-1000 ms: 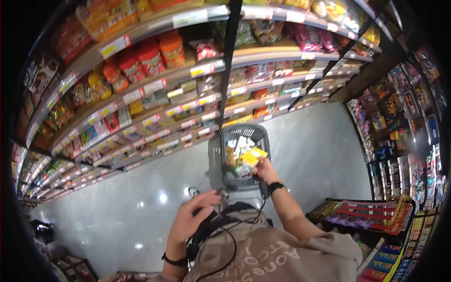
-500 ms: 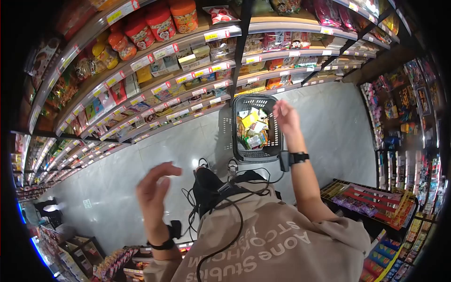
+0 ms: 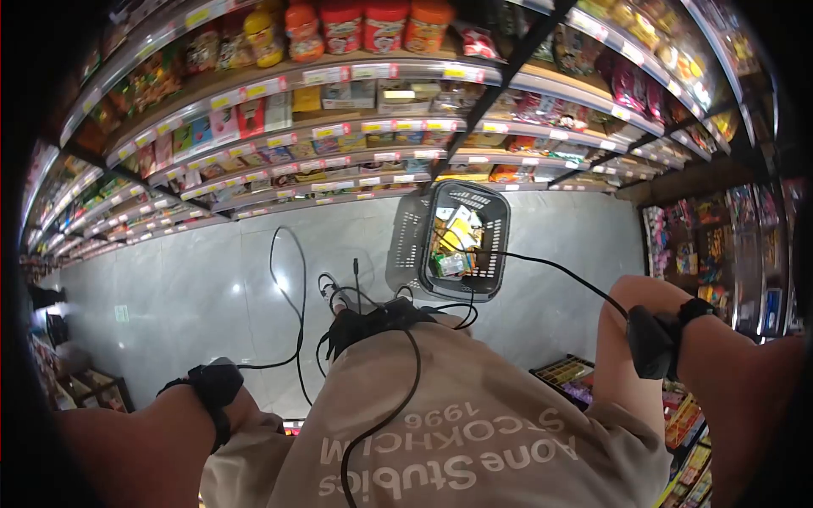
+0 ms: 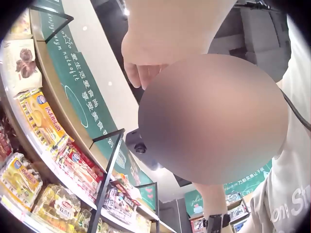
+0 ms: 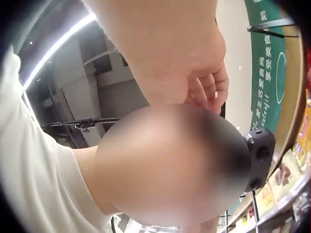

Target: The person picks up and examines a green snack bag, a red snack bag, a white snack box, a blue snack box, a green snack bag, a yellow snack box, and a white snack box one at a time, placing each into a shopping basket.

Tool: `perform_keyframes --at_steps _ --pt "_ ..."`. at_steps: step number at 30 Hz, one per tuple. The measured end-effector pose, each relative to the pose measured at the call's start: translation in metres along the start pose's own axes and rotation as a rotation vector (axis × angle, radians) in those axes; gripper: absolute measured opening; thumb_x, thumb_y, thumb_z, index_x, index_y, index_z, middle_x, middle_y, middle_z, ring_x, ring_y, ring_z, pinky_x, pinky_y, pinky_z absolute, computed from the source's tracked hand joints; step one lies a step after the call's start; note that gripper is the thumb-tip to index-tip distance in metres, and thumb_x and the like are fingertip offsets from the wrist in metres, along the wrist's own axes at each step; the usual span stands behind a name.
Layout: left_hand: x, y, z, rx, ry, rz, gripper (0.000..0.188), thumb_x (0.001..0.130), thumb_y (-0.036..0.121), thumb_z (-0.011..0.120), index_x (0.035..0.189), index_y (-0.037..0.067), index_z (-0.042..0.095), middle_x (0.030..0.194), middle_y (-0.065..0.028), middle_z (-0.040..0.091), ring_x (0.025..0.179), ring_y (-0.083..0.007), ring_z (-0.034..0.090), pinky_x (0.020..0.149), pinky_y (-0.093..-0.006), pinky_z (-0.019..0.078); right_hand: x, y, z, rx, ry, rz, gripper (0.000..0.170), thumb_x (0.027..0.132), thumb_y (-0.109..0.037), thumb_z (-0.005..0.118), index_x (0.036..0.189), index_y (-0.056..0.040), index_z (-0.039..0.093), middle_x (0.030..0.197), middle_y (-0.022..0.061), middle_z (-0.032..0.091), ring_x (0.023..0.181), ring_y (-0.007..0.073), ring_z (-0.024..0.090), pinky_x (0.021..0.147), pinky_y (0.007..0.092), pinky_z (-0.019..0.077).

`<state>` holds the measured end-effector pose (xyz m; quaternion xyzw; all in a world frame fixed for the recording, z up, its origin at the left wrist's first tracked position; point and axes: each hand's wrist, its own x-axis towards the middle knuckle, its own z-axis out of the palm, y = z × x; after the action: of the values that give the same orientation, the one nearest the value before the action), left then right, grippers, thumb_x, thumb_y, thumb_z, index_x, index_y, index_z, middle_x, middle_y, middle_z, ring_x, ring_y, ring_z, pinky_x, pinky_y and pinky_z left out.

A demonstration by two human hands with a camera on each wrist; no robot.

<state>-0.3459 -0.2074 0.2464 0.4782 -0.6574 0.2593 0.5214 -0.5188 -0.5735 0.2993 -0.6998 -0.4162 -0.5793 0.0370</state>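
Note:
Both hands are raised beside the person's head, which is blurred in the wrist views. My left hand (image 4: 167,39) bends its fingers (image 4: 146,73) down at the edge of the blur, near a black head-worn camera (image 4: 140,145). In the right wrist view, my right hand (image 5: 194,63) has its fingers (image 5: 209,90) curled at the top of the head, close to the same camera. Their fingertips are partly hidden, and I cannot tell what they hold. In the head view, a dark shopping basket (image 3: 500,241) stands on the floor, with a yellow packet (image 3: 461,230) among several others.
Shelves (image 3: 356,76) of packaged snacks and red-lidded jars run across the front, behind the basket. More stocked racks stand at the right. A wire display bin (image 3: 566,372) is close to the right arm. Black cables (image 3: 301,322) loop from both wrist cameras (image 3: 216,383) toward the waist.
The right hand let go of the yellow packet into the basket and drew away. Then both arms came up toward the head, taking the hands out of the middle of the head view.

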Motion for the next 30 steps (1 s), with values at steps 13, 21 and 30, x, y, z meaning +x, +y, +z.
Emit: perform_keyframes --at_steps 13,21,30 --pt "-0.007 0.025 -0.065 0.253 0.011 0.084 0.050 0.096 0.036 0.060 0.136 0.008 0.044 0.132 -0.0152 0.051 0.110 -0.0311 0.056 0.089 -0.0457 0.0471 0.032 -0.001 0.084 0.126 0.066 -0.170 0.023 0.097 -0.017 0.060 0.110 0.0007 0.066 0.090 0.0106 0.066 0.077 0.0141 0.063 0.066 0.0273 0.0495" --pt "-0.019 0.033 -0.080 0.403 0.073 0.108 0.047 0.095 0.034 0.062 0.131 0.007 0.049 0.127 -0.0157 0.055 0.104 -0.0311 0.059 0.084 -0.0446 0.0485 0.030 0.008 0.122 0.224 0.121 -0.224 0.021 0.096 -0.016 0.062 0.107 0.0011 0.067 0.085 0.0105 0.066 0.073 0.0150 0.064 0.064 0.0278 0.0500" --pt "-0.037 0.024 -0.114 0.436 0.110 0.100 0.044 0.094 0.033 0.065 0.126 0.005 0.055 0.121 -0.0162 0.059 0.098 -0.0311 0.062 0.079 -0.0434 0.0500 0.054 0.012 0.172 0.301 0.137 -0.228 0.020 0.094 -0.015 0.063 0.104 0.0015 0.069 0.078 0.0105 0.066 0.069 0.0160 0.065 0.062 0.0284 0.0507"
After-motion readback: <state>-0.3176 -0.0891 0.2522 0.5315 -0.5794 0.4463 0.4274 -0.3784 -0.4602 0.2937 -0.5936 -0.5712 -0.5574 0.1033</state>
